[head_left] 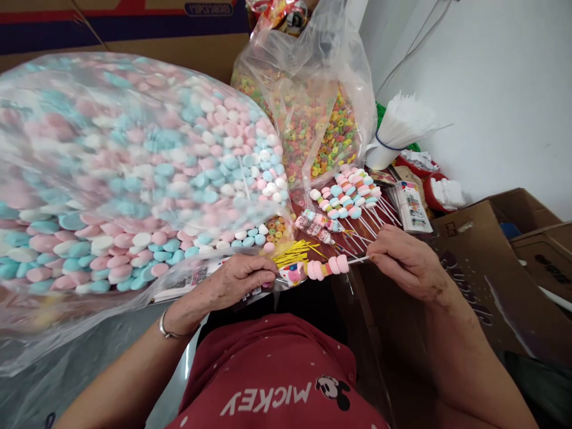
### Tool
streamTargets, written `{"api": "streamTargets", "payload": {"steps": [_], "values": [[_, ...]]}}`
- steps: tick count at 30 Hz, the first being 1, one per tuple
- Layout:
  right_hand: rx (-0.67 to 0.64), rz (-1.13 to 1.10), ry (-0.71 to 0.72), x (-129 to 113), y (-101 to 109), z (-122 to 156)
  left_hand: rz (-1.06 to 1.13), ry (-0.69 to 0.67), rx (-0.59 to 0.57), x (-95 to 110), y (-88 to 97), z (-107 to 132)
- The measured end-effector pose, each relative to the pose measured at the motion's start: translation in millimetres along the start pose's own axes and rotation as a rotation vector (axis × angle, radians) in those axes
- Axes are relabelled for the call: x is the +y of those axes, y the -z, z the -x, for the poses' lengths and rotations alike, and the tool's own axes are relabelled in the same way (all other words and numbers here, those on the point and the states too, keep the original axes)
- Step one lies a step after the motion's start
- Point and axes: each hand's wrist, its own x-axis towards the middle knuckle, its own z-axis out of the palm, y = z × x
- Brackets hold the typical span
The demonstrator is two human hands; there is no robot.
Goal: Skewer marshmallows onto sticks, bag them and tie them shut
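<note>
right hand (409,262) pinches the bare stick end of the skewer (328,266), and left hand (243,280) is closed on its tip end, just over the lap. it's got a few pink pieces on it, so i'd guess partway filled. finished skewers (351,196) are piled just beyond, but the marshmallow bag (134,167) and stick bundle (402,125) look full, so loads left. can't make out the printed bit at the left fingertips, and the bag's blurry and cut off.

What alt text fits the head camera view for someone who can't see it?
A person holds a marshmallow skewer, the right hand pinching its white stick, the left hand at its candy end. Behind lie finished skewers, a big bag of pastel marshmallows and a bag of cereal rings.
</note>
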Motion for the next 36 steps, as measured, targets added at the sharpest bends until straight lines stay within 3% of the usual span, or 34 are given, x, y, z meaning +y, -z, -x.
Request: {"api": "streamTargets", "payload": {"steps": [9,16,22,26,31,36], "values": [[-0.092,-0.082,-0.169,0.1,-4.2,1.6,-0.065,0.009,0.105,6.5,3.8,3.6],[0.023,0.012,0.067,-4.5,-12.0,-5.7,-0.101,-0.047,0.168,3.8,-1.0,3.5],[0.031,0.083,0.058,-3.0,-8.1,-5.8,-0.032,-0.043,0.235,-0.2,-3.1,4.8],[-0.033,0.021,-0.009,-4.8,-9.8,-7.1,0.047,-0.026,0.172,-1.9,-4.7,6.1],[-0.028,0.122,-0.065,-6.7,-12.8,-8.7,0.227,0.09,0.089,-1.0,-7.5,7.4],[-0.102,0.05,-0.038,-6.2,-12.6,-10.4,0.43,0.2,-0.089,0.4,-14.0,9.3]]}}
